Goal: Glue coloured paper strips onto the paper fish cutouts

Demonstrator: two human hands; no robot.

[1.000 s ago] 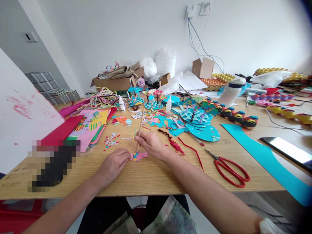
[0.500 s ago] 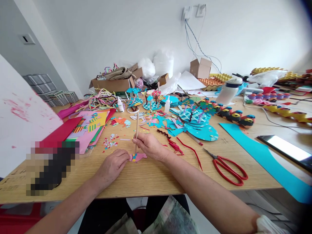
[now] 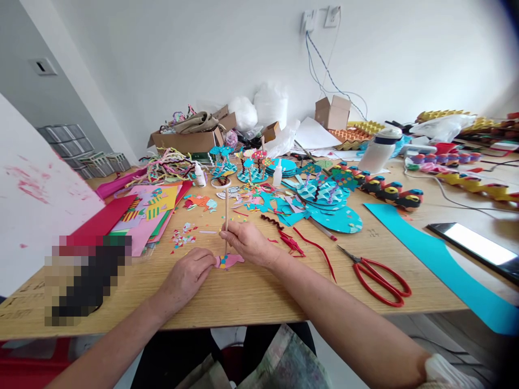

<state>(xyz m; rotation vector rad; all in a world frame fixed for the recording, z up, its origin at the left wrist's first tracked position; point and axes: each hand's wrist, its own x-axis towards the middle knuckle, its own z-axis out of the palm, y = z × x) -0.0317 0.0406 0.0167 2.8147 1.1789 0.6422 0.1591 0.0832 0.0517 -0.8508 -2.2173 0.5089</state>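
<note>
My right hand (image 3: pixel 249 242) is closed around a thin wooden stick (image 3: pixel 227 208), held upright. The stick's lower end touches a small pink paper cut-out (image 3: pixel 233 261), fish-like, with blue and yellow pieces on it, lying flat on the table. My left hand (image 3: pixel 190 273) has its fingers together, and their tips hold the left end of the cut-out. Tiny coloured paper scraps (image 3: pixel 183 237) lie just beyond my hands. Right of my right hand are red pipe cleaners (image 3: pixel 292 243) and a dark twisted one (image 3: pixel 272 220).
Red-handled scissors (image 3: pixel 381 281) lie to the right, near a blue paper strip (image 3: pixel 405 237) and a tablet-like device (image 3: pixel 478 251). Coloured paper sheets (image 3: pixel 140 232) are at left. Glue bottles (image 3: pixel 277 175), blue paper discs (image 3: pixel 336 219) and a white-bodied bottle (image 3: pixel 380 151) stand farther back.
The view has shifted very slightly. Both hands, the stick and the pink cut-out stay in almost the same place.
</note>
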